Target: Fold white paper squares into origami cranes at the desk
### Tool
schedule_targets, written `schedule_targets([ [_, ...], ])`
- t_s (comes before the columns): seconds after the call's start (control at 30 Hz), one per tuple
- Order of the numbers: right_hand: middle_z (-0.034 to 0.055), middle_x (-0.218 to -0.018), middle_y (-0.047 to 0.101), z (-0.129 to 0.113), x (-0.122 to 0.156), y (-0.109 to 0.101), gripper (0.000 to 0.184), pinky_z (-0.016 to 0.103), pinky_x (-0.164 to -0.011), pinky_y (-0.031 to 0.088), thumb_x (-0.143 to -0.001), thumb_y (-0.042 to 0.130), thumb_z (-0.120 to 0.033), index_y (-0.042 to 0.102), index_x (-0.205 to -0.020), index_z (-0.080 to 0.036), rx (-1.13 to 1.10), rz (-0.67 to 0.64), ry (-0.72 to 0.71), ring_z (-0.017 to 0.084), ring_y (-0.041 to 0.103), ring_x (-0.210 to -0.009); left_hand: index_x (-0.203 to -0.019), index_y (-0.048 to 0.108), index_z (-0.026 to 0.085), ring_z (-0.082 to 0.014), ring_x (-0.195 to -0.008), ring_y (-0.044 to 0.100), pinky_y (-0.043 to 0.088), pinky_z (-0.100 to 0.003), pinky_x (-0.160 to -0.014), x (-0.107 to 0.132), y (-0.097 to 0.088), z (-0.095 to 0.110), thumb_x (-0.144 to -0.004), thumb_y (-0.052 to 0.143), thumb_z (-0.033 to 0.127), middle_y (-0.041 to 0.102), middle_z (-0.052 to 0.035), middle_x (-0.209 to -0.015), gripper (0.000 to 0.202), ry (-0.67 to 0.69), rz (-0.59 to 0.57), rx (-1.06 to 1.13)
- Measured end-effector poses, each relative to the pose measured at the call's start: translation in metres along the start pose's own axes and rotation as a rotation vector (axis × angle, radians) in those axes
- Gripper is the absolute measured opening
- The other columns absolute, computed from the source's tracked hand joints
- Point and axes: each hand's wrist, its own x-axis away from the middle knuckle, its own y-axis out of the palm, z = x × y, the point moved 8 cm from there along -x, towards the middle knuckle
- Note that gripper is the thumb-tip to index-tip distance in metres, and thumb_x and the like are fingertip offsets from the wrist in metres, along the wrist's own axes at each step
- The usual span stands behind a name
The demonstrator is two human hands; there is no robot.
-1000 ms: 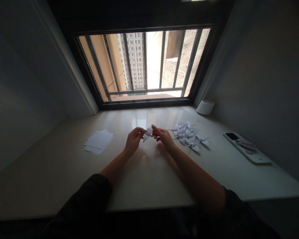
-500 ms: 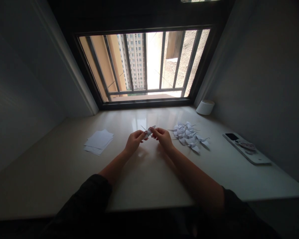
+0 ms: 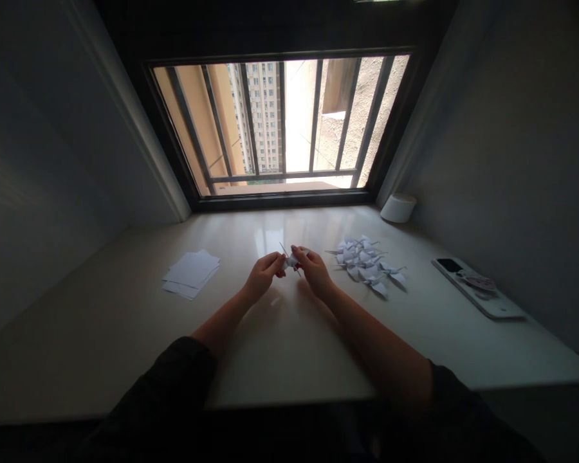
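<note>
both hands meet just above the pale glossy worktop (image 3: 280, 350), in front of the barred window (image 3: 282, 122). the left hand (image 3: 262, 278) and the right hand (image 3: 313, 270) each pinch one side of a small folded white paper figure (image 3: 291, 260) with their fingertips; a thin point sticks up from it. it is too small to read the crease. judging by the shape, the work is at a late, fine fold, which calls for a light, steady pinch so the thin paper does not tear. a pile of finished white folded paper figures (image 3: 365, 263) lies near the right hand, and a stack of flat white paper sheets (image 3: 192, 273) lies well apart to the left.
</note>
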Motion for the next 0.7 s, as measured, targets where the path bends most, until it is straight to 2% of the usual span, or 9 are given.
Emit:
schedule_targets([
  [0.43, -0.0014, -0.055, 0.046, -0.001, 0.0, -0.002, 0.044, 0.025, -0.055, 0.04, -0.075, 0.054, -0.06, 0.051, -0.058, -0.019, 0.093, -0.005, 0.01, 0.011, 0.043, -0.054, -0.062, 0.057, 0.017, -0.0132, -0.058, 0.049, 0.041, -0.027, -0.061, 0.001, -0.002, 0.002, -0.08, 0.053, 0.048, 0.052, -0.0004, -0.057, 0.036, -0.014, 0.018, 0.034],
  [0.53, -0.0015, -0.054, 0.046, 0.003, -0.004, -0.01, 0.047, 0.025, -0.052, 0.039, -0.076, 0.05, -0.062, 0.053, -0.06, -0.019, 0.087, 0.034, 0.041, 0.011, 0.043, -0.051, -0.064, 0.06, 0.017, -0.013, -0.058, 0.051, 0.042, -0.026, -0.06, 0.0, -0.01, -0.003, -0.078, 0.056, 0.048, 0.056, -0.0009, -0.058, 0.035, -0.023, 0.103, 0.017],
  [0.57, -0.0018, -0.053, 0.046, 0.003, -0.005, -0.016, 0.047, 0.025, -0.05, 0.038, -0.077, 0.048, -0.063, 0.055, -0.063, -0.019, 0.1, 0.084, 0.037, 0.011, 0.043, -0.05, -0.065, 0.061, 0.017, -0.0131, -0.058, 0.052, 0.042, -0.026, -0.058, 0.0, -0.014, -0.006, -0.078, 0.056, 0.049, 0.057, -0.0012, -0.059, 0.035, -0.035, 0.15, 0.006],
  [0.63, -0.0017, -0.055, 0.05, -0.002, -0.006, -0.025, 0.044, 0.025, -0.052, 0.039, -0.076, 0.051, -0.062, 0.06, -0.069, -0.019, 0.195, 0.158, -0.024, 0.011, 0.045, -0.052, -0.068, 0.063, 0.016, -0.0137, -0.059, 0.055, 0.043, -0.025, -0.057, 0.0, -0.024, -0.013, -0.077, 0.056, 0.051, 0.059, -0.0022, -0.06, 0.036, -0.075, 0.243, -0.018],
  [0.7, 0.0003, -0.062, 0.057, -0.013, -0.004, -0.026, 0.039, 0.027, -0.058, 0.041, -0.075, 0.056, -0.058, 0.064, -0.073, -0.02, 0.377, 0.171, -0.144, 0.013, 0.049, -0.058, -0.07, 0.064, 0.016, -0.0145, -0.06, 0.057, 0.044, -0.025, -0.056, 0.0, -0.031, -0.02, -0.075, 0.057, 0.053, 0.061, -0.0034, -0.062, 0.038, -0.113, 0.311, -0.027],
])
